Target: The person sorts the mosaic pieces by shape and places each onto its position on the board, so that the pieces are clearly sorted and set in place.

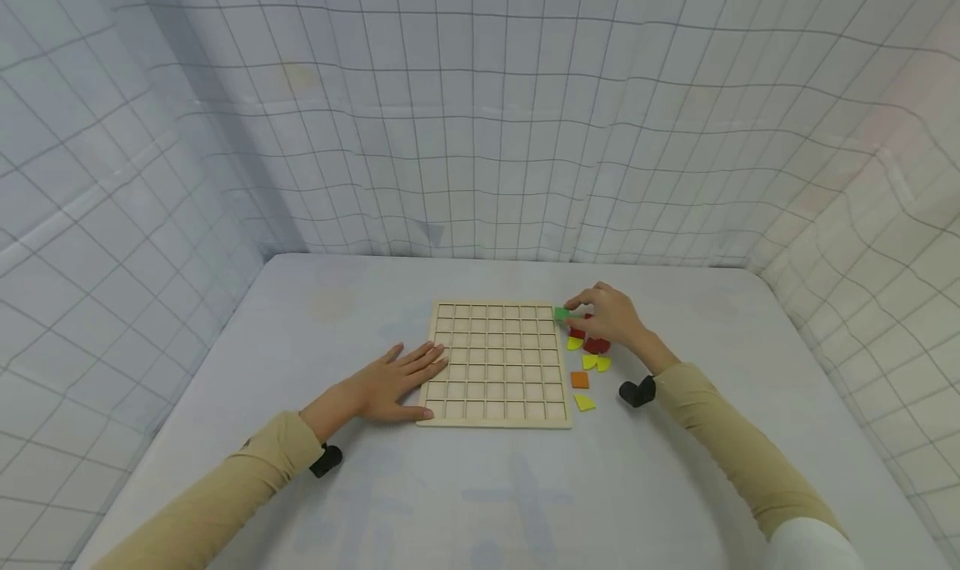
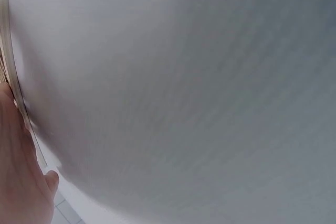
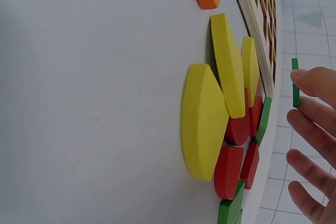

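Pale wooden grid board (image 1: 495,423): my landmark; I see it flat on the white desk (image 1: 465,487), thin raised strips dividing it into square compartments.
Right hand (image 1: 609,316): at the board's far right corner; its grip is closed in a pinch, thumb and fingertip on one piece, the other fingers apart.
Flat green square-looking piece (image 1: 561,312): in that pinch, at the right edge of the board by the far corner; I cannot tell whether it touches the rim.
Left hand (image 1: 393,384): rests across the board's left edge, fingers spread over the frame, thumb by the near left corner; this grip holds nothing.
Curved-edged red pieces (image 1: 597,347): right of the board, under and beside the right hand.
Curved-edged yellow pieces (image 1: 589,361): right of the board, among and just nearer than the red ones; one more lies beside the board's near right corner.
Orange square piece (image 1: 580,380): just off the board's right edge, in its near half.
How the green piece handles: I judge it light and stiff, probably painted wood; smooth faces could let it twist or slip, though it hardly looks fragile.
Where to hold it: I favour two opposite edges, fingertips high, leaving the underside free.
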`<state>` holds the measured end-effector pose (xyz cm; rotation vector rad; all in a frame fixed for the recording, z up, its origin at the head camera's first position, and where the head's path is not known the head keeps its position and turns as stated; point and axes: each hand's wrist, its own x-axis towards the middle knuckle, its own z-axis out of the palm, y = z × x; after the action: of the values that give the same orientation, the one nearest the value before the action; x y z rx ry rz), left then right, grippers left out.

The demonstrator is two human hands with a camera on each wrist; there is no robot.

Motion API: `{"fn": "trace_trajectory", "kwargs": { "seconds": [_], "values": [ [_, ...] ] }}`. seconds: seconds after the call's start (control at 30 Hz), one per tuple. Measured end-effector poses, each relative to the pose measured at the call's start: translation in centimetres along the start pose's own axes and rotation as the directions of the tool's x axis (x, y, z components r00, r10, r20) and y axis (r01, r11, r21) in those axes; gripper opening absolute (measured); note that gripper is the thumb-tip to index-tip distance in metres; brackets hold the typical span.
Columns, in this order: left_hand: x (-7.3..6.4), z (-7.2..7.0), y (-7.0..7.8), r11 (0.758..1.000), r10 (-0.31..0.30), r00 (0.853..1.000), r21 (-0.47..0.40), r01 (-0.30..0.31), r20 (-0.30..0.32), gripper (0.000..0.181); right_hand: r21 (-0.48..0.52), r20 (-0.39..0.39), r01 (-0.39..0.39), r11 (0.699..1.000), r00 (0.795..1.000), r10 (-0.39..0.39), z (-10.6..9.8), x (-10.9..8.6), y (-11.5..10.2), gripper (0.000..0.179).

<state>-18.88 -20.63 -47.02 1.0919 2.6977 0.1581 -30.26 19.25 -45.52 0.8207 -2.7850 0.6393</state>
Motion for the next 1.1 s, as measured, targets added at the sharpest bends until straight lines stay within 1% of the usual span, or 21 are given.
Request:
{"fn": "trace_trajectory", "kwargs": {
  "seconds": [0.17, 0.33, 0.47, 0.57, 0.73, 0.9, 1.1],
  "values": [
    [0.1, -0.1, 0.1, 1.0, -0.018, 0.999, -0.001, 0.018, 0.029, 0.085, -0.039, 0.039, -0.029, 0.999, 0.999, 0.031, 0.2, 0.6, -0.2, 0.028],
    [0.0, -0.2, 0.3, 1.0, -0.024, 0.999, 0.001, 0.024, 0.041, 0.085, -0.039, 0.084, -0.048, 0.998, 0.995, 0.051, 0.4, 1.2, -0.4, 0.03],
    [0.0, -0.3, 0.4, 1.0, -0.014, 1.0, -0.009, 0.015, 0.027, 0.084, -0.03, 0.113, -0.066, 0.997, 0.991, 0.069, 0.6, 1.6, -0.7, 0.03],
    [0.0, -0.4, 0.4, 1.0, -0.011, 1.0, -0.008, 0.012, 0.023, 0.084, -0.017, 0.123, -0.071, 0.997, 0.99, 0.072, 0.6, 1.8, -1.0, 0.03],
    [0.1, -0.3, 0.3, 1.0, -0.015, 0.999, 0.004, 0.015, 0.031, 0.085, -0.019, 0.132, -0.058, 0.998, 0.989, 0.06, 0.8, 2.2, -1.0, 0.031],
    [0.0, -0.2, 0.2, 1.0, -0.005, 1.0, 0.002, 0.005, 0.017, 0.084, -0.025, 0.133, -0.045, 0.999, 0.99, 0.048, 1.2, 2.4, -0.9, 0.031],
    [-0.1, -0.2, 0.1, 1.0, 0.0, 1.0, 0.004, 0.0, 0.011, 0.083, -0.026, 0.14, -0.053, 0.998, 0.989, 0.056, 1.6, 2.5, -0.8, 0.031]
  ]
}}
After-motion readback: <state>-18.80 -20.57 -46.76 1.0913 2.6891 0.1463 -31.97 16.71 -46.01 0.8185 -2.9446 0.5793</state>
